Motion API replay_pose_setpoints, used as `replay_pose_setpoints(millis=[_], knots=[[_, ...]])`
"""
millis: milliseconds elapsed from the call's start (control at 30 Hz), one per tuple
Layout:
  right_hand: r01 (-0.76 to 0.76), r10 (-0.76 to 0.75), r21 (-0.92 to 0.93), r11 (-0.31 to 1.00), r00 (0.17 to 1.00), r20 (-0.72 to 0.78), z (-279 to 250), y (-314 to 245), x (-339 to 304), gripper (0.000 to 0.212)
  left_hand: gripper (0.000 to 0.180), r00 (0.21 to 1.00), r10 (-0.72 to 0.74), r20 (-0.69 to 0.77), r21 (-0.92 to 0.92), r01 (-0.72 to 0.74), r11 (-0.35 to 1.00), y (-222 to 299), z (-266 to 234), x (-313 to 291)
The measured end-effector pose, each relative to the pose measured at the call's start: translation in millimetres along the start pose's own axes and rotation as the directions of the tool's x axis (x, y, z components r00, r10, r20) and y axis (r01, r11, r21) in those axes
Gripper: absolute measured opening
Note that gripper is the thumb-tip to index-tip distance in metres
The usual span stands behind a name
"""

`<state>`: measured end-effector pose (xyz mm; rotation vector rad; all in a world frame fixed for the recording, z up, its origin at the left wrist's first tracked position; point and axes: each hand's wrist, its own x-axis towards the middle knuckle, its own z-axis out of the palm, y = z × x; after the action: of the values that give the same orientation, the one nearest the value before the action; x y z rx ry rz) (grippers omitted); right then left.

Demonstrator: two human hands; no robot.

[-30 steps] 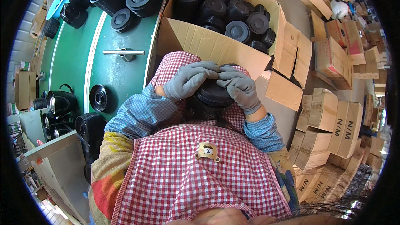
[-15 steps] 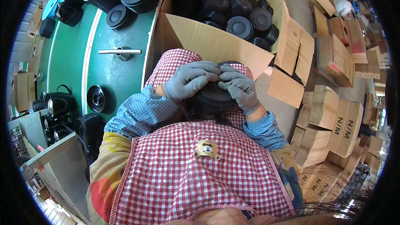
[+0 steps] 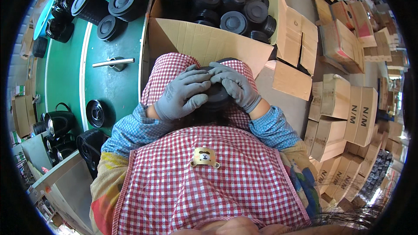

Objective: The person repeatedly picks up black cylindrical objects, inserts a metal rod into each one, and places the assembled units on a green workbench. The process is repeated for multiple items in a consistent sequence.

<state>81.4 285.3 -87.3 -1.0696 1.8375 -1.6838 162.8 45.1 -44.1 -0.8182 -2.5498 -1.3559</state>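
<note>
A black round lid-like part [image 3: 217, 98] rests above my lap, between my knees under the red checked apron. My left hand [image 3: 183, 95], in a grey glove, curves over its left side with the thumb near the middle. From the right, my right hand [image 3: 237, 86], gloved too, wraps the other side with bent fingers. The fingertips of both hands nearly meet at the far rim. The part's underside and much of its edge are hidden by the gloves.
Ahead stands an open cardboard box [image 3: 198, 39] holding many black round parts [image 3: 234, 22]. On the green table [image 3: 65, 76] at left are a metal T-shaped tool [image 3: 114, 63], a black ring-shaped part [image 3: 96, 113] and stacked black discs [image 3: 124, 4]. Cartons [image 3: 335, 95] pile up at right.
The whole view has shifted, so the box and table sit farther left. My left hand has spread more over the part and its thumb now shows; my right hand still grips the other side.
</note>
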Motion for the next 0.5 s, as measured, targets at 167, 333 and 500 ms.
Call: replay_pose_setpoints(millis=[167, 333, 500], knots=[[-0.002, 0.002, 0.013, 1.0, 1.0, -0.002, -3, -20, -5, 0.072, 0.067, 0.991, -0.083, 0.104, -0.183, 0.101, 0.978, -19, -12, -3], [-0.024, 0.033, 0.062, 0.998, 0.989, -0.145, 9, -18, -5, 0.068, 0.06, 0.977, -0.204, 0.069, -0.325, 0.215, 0.921, -18, -3, 3], [-0.025, 0.068, 0.188, 0.982, 0.972, -0.225, 10, -11, -3, 0.062, 0.056, 0.975, -0.217, 0.052, -0.378, 0.22, 0.899, -17, -1, 9]])
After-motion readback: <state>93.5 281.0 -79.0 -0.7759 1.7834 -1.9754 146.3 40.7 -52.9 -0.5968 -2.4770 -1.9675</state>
